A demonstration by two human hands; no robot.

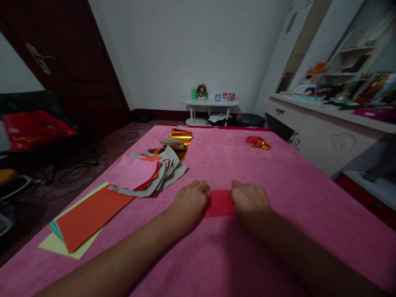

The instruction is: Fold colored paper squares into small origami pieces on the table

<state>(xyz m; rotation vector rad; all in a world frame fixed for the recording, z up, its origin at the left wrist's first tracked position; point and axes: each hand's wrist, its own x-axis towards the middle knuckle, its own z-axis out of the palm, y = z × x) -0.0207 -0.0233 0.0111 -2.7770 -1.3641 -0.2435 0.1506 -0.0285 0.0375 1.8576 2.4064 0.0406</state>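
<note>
A strip of red paper [220, 203] lies across the pink cloth in front of me, stretched between both hands. At its left end, my left hand [192, 202] is closed with the fingers curled on the paper. My right hand [250, 202] is closed on the other end in the same way. Both sets of fingertips are partly hidden, and so are the ends of the strip under them. To the left of my left hand is a pile of cut paper [136, 171] in pink, red, orange and grey.
Coloured paper sheets [93, 214], orange on top, lie at the left edge of the pink-covered table [297, 198]. A shiny gold roll [182, 136] is at the far left. Small red and gold pieces [260, 144] sit at the far right. A white dresser [318, 128] stands beyond the right edge.
</note>
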